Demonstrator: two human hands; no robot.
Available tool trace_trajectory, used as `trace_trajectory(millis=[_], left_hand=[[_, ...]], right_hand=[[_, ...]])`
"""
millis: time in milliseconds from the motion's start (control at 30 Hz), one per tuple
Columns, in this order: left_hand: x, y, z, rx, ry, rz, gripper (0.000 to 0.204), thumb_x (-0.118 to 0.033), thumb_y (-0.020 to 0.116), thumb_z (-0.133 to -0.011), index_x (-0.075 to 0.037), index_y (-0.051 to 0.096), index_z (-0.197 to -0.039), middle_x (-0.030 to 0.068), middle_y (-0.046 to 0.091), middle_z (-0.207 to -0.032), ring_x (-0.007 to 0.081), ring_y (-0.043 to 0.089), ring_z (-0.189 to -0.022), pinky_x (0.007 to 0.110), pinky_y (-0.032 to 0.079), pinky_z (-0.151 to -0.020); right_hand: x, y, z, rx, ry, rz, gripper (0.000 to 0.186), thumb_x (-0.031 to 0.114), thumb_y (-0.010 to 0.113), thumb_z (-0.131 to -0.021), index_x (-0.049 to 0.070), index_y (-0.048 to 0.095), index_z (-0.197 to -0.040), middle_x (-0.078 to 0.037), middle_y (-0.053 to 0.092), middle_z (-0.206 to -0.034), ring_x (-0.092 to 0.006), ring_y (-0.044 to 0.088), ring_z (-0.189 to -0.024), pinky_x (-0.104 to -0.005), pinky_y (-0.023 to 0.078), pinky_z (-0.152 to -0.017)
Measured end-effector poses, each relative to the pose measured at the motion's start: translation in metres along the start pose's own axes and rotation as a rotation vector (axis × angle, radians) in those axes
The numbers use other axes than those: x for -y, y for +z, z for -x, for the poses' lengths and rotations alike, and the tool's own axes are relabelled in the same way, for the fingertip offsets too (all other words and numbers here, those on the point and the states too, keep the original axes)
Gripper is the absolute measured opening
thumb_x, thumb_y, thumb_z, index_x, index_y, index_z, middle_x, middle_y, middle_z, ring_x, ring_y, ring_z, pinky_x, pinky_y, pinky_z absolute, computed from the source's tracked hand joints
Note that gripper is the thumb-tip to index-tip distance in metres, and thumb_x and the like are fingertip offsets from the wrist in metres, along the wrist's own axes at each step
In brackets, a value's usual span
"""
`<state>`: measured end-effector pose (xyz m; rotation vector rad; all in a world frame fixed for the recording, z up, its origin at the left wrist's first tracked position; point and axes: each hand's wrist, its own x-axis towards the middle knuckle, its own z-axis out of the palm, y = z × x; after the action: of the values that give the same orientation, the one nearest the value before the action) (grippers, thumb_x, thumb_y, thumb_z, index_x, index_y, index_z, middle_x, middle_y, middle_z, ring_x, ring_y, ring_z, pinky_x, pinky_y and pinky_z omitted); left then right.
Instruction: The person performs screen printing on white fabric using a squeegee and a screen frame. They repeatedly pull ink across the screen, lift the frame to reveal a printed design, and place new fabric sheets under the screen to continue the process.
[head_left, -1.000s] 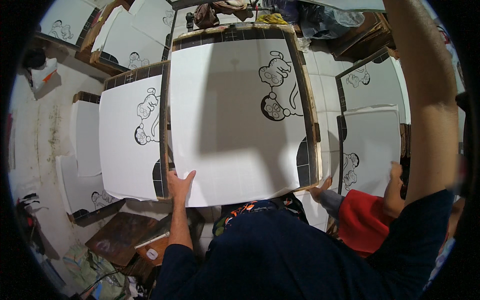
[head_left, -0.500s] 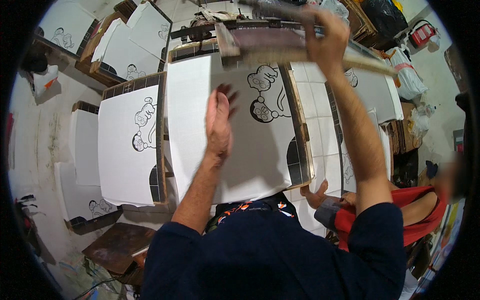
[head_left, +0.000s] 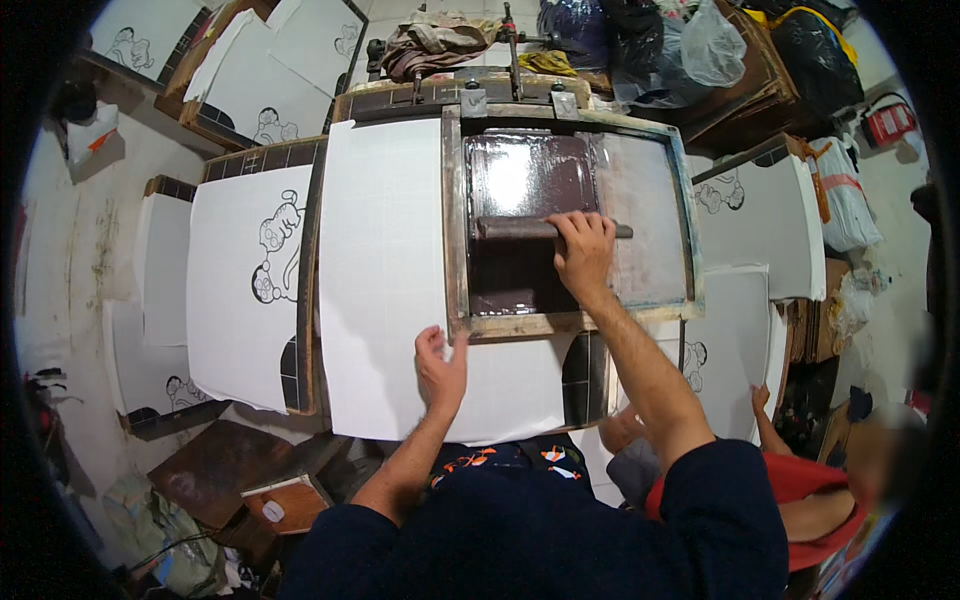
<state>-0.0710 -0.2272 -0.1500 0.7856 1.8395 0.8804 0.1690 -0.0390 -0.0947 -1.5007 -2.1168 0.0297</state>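
The person wears a dark navy shirt (head_left: 530, 530), one plain colour across the wide part that shows, with short, loose sleeves (head_left: 722, 490) ending around the elbows. Past its edge a strip of dark legwear (head_left: 520, 470) shows, patterned with small, angular orange and white patches, its full length hidden. Both forearms (head_left: 645, 365), the left hand (head_left: 441, 375) and the right hand (head_left: 586, 252) are bare.

A pale wall (head_left: 65, 240), blotched with brownish stains, curves along the left, and another pale wall (head_left: 888, 205) stands at the right. Light-coloured tiled floor (head_left: 395, 12) shows at the top. A scuffed dark brown wooden surface (head_left: 215, 475) sits lower left, under bright light.
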Motion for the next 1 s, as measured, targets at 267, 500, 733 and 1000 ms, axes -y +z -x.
trace_trajectory(millis=[267, 500, 733, 1000], left_hand=[[0.020, 0.017, -0.033, -0.104, 0.833, -0.748, 0.125, -0.052, 0.089, -0.075, 0.008, 0.020, -0.160, 0.0304, 0.036, -0.160, 0.0408, 0.031, -0.154, 0.063, 0.018, -0.125], [0.029, 0.016, -0.032, -0.057, 0.741, -0.719, 0.121, -0.039, 0.092, -0.073, 0.007, 0.021, -0.160, 0.0319, 0.033, -0.161, 0.0439, 0.034, -0.151, 0.066, 0.019, -0.124], [0.026, 0.017, -0.036, -0.078, 0.783, -0.734, 0.119, -0.041, 0.089, -0.076, 0.011, 0.020, -0.159, 0.0314, 0.035, -0.161, 0.0421, 0.031, -0.153, 0.063, 0.018, -0.126], [0.028, 0.016, -0.036, -0.035, 0.734, -0.720, 0.118, -0.038, 0.087, -0.078, 0.007, 0.017, -0.161, 0.0287, 0.032, -0.163, 0.0389, 0.027, -0.156, 0.061, 0.013, -0.128]], right_hand=[[-0.062, 0.095, -0.153, -0.097, -0.108, 0.117, 0.054, 0.011, 0.087, -0.066, 0.020, 0.068, -0.115, -0.002, 0.065, -0.108, -0.0264, 0.060, -0.109, -0.0472, 0.040, -0.101], [-0.071, 0.108, -0.182, 0.120, -0.092, 0.244, 0.047, 0.018, 0.085, -0.073, 0.020, 0.063, -0.115, -0.001, 0.065, -0.109, -0.0259, 0.062, -0.110, -0.0467, 0.045, -0.092], [-0.029, 0.052, -0.058, 0.256, -0.030, 0.208, 0.056, 0.019, 0.089, -0.068, 0.020, 0.063, -0.118, -0.002, 0.064, -0.114, -0.0261, 0.059, -0.114, -0.0451, 0.044, -0.093], [0.034, -0.010, 0.088, 0.372, 0.078, 0.079, 0.064, 0.013, 0.092, -0.058, 0.017, 0.063, -0.115, -0.003, 0.059, -0.110, -0.0272, 0.055, -0.110, -0.0472, 0.041, -0.097]])
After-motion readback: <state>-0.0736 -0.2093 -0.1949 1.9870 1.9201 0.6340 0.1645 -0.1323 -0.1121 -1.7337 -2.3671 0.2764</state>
